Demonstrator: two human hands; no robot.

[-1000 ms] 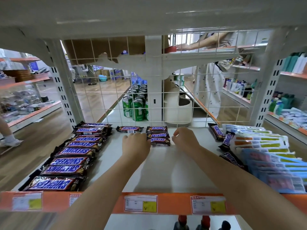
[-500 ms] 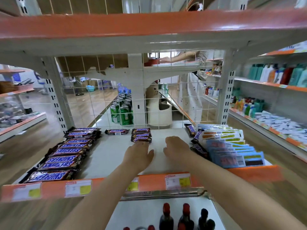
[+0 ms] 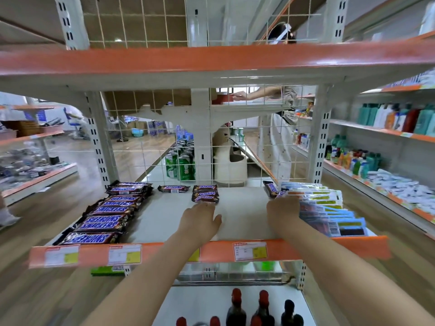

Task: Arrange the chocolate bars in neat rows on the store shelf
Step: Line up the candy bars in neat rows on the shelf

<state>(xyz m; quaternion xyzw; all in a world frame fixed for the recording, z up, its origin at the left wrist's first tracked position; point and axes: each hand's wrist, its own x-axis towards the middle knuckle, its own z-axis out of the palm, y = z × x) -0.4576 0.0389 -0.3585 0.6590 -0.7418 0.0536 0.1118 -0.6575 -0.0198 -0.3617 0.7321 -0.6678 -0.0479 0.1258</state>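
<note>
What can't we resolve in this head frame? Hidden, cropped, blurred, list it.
- Right hand: fingertips reach among the packets, so whether they grip anything is hidden.
- Price labels on the shelf edge: motion-blurred, unreadable.
- Dark bottles below: cut off by the bottom edge.
- Snickers bar at the right: partly covered by the packets.

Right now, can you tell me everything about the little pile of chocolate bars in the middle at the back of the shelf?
The little pile of chocolate bars holds about three small Snickers bars in glossy brown wrappers with blue and red lettering, which reads upside down from here. They lie flat, packed close side by side, near the wire grid at the back of the white shelf. The left hand lies just in front of the nearest bar; whether its fingers touch it cannot be told. A single bar lies apart to their left.
</note>
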